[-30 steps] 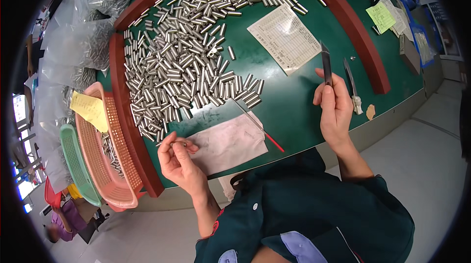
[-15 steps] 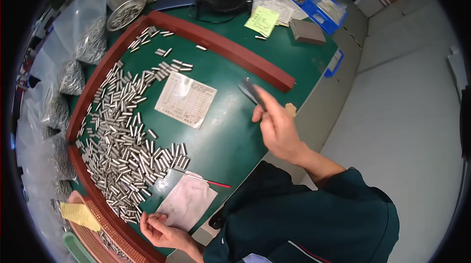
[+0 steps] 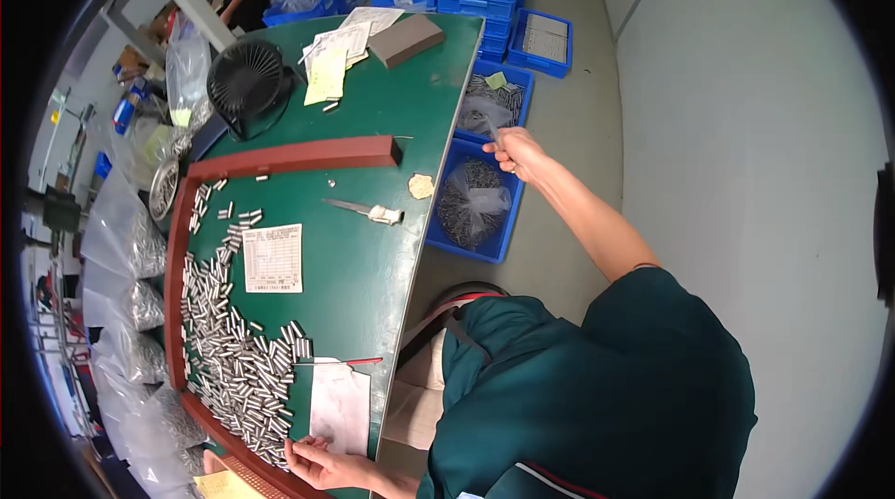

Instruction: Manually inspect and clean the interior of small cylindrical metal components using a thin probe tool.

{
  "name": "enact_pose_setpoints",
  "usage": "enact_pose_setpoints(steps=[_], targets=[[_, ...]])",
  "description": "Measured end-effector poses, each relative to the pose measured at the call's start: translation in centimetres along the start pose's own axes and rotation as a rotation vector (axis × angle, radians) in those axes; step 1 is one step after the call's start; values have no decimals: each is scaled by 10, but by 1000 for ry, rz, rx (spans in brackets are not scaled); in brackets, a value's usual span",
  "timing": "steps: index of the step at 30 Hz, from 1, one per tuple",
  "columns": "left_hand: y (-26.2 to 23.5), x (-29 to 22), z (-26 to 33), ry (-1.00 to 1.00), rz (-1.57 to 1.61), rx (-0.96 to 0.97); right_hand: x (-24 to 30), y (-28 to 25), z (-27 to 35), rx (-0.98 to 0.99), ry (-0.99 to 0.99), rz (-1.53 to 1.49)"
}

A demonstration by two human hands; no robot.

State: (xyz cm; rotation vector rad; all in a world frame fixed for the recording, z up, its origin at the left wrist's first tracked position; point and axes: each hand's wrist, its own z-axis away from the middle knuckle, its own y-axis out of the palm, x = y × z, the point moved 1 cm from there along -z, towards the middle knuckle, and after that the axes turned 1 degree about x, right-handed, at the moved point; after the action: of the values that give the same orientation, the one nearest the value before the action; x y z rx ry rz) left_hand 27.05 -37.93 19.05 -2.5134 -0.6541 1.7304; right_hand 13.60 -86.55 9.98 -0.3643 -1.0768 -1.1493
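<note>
While the left hand is resting beside the pins, its fingers are sitting curled, whether on one I cannot tell. Heaped on the table, the pins are looking hard, smooth and slippery, each probably light and best pinched mid-length. Farther out, the right hand is hovering over the blue bins, fingers curled, its grip too blurred to tell.

light: bright, diffuse | glints: metal cylinders | distortion: fisheye bend toward rim | corners: black
</note>
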Motion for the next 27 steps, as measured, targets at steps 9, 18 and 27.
enact_pose_setpoints(steps=[9, 18, 27], targets=[[-4, 3, -1, 31, 32, -13, 22, 9, -61, 73, 123, 127], [-6, 5, 0, 10, 49, -46, 26, 34, -121, 118, 258, 176], [0, -9, 1, -96, 53, -84, -1, 11, -166, 292, 233, -9]])
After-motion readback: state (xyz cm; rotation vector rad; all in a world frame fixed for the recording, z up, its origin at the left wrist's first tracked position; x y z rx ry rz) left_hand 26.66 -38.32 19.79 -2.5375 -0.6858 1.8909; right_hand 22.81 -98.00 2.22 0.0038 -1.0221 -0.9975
